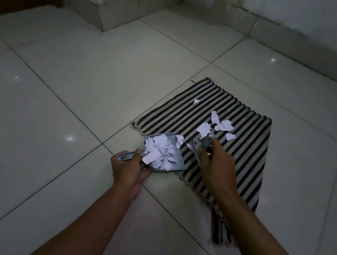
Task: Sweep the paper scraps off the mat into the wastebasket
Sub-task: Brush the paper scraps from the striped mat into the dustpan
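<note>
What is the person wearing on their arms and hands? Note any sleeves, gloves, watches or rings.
Nothing worn shows on either arm. The left forearm and right forearm are bare down to the picture's lower edge, with no sleeve in view. The left hand and right hand are ungloved. No watch, bracelet or ring can be seen, though the light is dim.

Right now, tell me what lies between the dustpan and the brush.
In the head view, between the dustpan and the brush: one printed paper scrap at the pan's lip, otherwise bare striped mat.
</note>
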{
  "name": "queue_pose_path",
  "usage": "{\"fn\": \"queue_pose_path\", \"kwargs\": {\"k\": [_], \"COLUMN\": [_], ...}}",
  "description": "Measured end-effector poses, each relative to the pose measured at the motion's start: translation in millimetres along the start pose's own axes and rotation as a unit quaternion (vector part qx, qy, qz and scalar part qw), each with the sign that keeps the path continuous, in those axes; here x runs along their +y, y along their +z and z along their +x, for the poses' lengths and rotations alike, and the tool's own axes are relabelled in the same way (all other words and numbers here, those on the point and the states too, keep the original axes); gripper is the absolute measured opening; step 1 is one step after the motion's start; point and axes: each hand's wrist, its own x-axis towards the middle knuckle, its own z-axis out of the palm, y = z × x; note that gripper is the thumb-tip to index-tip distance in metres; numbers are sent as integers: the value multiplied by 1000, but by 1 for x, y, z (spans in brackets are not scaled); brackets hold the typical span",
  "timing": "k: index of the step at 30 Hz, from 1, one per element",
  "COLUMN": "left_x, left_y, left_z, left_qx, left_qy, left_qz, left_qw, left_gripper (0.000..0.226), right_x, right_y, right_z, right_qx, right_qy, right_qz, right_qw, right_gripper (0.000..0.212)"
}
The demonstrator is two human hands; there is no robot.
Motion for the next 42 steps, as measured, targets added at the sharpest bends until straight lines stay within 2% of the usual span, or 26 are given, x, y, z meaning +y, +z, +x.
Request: {"fn": "queue_pose_path", "kwargs": {"k": [2,4,7,11,14,17,21,25,27,30,32,36,40,42], "left_x": [1,1,4,7,6,4,6,10,10,12,13,8,-5,-11], "left_y": [1,2,1,2,5,7,5,5,6,7,7,6,9,13], "left_z": [-1,0,3,5,4,5,7,10,10,11,10,5,-3,-6], "left_qx": [4,6,7,8,2,6,8,7,7,2,-2,-19,-25,-17], "left_qy": [4,9,13,17,15,15,18,21,23,22,18,9,2,2], "left_qz": [-1,1,5,3,2,4,5,5,7,8,1,3,4,3], "left_qw": [1000,1000,1000,1000,1000,1000,1000,1000,1000,1000,1000,1000,1000,1000], "left_gripper": [32,32,32,30,29,31,31,30,31,31,31,30,37,35], "right_x": [-2,-3,-7,6,11,2,-6,-4,-8,-15,-19,-11,17,29], "right_y": [12,20,7,-10,0,18,18,5,9,25,33,16,-35,-46], "right_z": [-12,-21,-10,23,15,-3,6,40,53,49,36,18,19,16], "right_qx": [-53,-72,-41,34,-2,-29,-5,32,-2,-68,-73,-3,95,105], "right_qy": [-34,-68,-38,-13,-8,-35,-19,-9,-11,-32,-43,-14,30,43], "right_qz": [-24,-55,8,-44,-68,-35,22,2,-12,-19,-18,10,-55,-80], "right_qw": [998,994,998,998,998,998,1000,999,1000,997,996,1000,994,990], "right_gripper": [15,15,15,25,19,9,21,27,28,14,14,21,32,33]}}
